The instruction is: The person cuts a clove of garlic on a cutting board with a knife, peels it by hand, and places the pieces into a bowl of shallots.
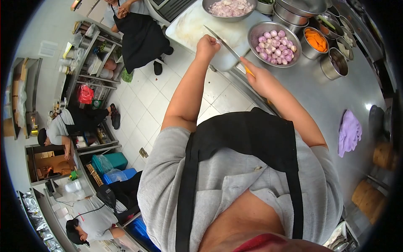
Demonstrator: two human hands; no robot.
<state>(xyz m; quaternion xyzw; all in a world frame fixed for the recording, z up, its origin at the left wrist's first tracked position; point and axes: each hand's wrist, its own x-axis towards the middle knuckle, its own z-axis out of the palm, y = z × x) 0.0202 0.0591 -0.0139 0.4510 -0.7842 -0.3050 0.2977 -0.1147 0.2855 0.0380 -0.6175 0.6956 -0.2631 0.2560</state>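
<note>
My right hand (261,78) grips the yellow-orange handle of a kitchen knife (225,43). Its long blade points up and left across the white cutting board (187,30). Closed at the board's near edge, my left hand (207,47) pinches a small pale-pink shallot (218,41), mostly hidden by the fingers, close to the blade. Right of the knife, a metal bowl (253,37) holds whole peeled shallots (275,46). Another metal bowl (230,19) at the board's far side is full of sliced shallots (231,7).
A metal container of orange pieces (315,40), a steel pot (334,64) and stacked pans (289,19) stand on the steel counter (308,94). A purple cloth (349,132) lies farther right. One person in a black apron (140,35) stands beyond the board; others work at left near shelves.
</note>
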